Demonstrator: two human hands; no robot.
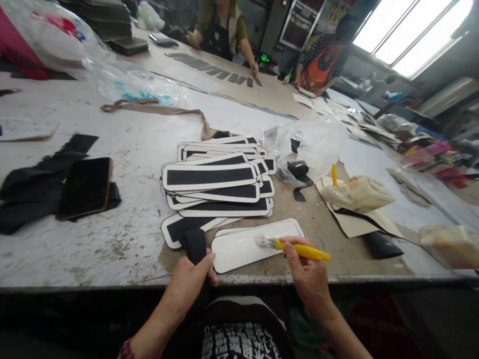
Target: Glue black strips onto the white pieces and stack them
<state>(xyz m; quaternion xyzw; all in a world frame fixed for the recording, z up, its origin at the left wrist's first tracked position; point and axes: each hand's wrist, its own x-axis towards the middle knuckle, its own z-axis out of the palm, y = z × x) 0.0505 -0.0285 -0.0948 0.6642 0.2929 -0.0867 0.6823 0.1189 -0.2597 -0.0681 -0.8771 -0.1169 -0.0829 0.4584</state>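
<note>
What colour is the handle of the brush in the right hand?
Yellow, best seen in the head view.

Open tabletop (pixel 136 202) runs at nine o'clock from the heaped boards (pixel 211 177), until the phone (pixel 85 187) blocks it; a plastic bag (pixel 322 142) crowds two o'clock, a cloudy bottle (pixel 368 193) three.

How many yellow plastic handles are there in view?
2. The right hand holds a yellow-handled brush; the second yellow handle sticks up from the stained, cream-coloured plastic container farther right. Others could be hidden.
</note>
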